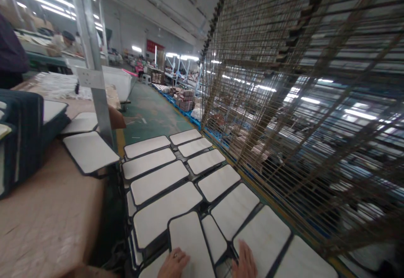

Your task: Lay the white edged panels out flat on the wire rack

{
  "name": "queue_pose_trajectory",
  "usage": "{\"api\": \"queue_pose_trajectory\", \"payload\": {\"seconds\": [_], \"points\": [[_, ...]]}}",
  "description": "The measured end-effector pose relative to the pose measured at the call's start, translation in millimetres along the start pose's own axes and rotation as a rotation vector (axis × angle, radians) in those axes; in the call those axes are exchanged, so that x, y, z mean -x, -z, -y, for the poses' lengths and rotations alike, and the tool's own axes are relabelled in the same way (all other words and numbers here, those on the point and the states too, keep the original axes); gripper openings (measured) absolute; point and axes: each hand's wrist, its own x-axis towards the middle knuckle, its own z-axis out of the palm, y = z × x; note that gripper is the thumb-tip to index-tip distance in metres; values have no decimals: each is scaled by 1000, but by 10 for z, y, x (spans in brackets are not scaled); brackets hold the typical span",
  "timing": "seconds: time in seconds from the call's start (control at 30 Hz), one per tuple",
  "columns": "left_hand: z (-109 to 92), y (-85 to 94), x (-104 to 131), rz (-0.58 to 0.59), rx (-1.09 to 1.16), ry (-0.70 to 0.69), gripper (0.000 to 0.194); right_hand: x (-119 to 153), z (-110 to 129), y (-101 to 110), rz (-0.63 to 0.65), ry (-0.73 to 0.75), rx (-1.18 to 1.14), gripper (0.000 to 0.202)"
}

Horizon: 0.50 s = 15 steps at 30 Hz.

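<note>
Many flat white rectangular panels with dark edges lie in rows on a low wire rack [183,162] in front of me. My left hand [173,263], with a ring on one finger, rests on the nearest white panel [191,240] at the bottom of the view. My right hand [244,261] lies flat beside it, fingers together, touching the edge of a neighbouring panel [263,238]. Neither hand grips anything that I can see.
A brown worktable [47,215] at left carries a stack of dark-edged panels [22,139] and loose ones [90,151]. A metal post [91,59] rises beside it. Tilted wire drying shelves [299,101] fill the right. A green floor aisle [151,114] runs ahead; people work far left.
</note>
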Motion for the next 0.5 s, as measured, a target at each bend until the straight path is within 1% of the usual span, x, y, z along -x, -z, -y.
{"api": "queue_pose_trajectory", "payload": {"seconds": [0.03, 0.07, 0.13, 0.2, 0.27, 0.33, 0.4, 0.5], "points": [[-15, -9, -7, 33, -28, 11, 63, -58, -139, -30, -14, -58, 33, 55], [-16, -10, -5, 63, -54, 22, 62, -107, -272, -70, 3, -111, 55, 60], [1, -8, 18, 110, -93, 49, 62, -171, -517, -166, 117, -155, 49, 66], [18, -22, 46, 138, -119, 80, 63, -178, -728, -243, 226, -97, 7, 63], [24, -62, 64, 145, -132, 111, 64, -131, -888, -268, 259, 30, -23, 58], [25, -115, 62, 138, -136, 133, 67, -59, -973, -250, 235, 110, -12, 60], [29, -158, 44, 128, -132, 143, 70, -10, -981, -222, 227, 122, 20, 62], [42, -196, 6, 121, -112, 145, 72, -51, -965, -169, 274, 121, 50, 53]]}}
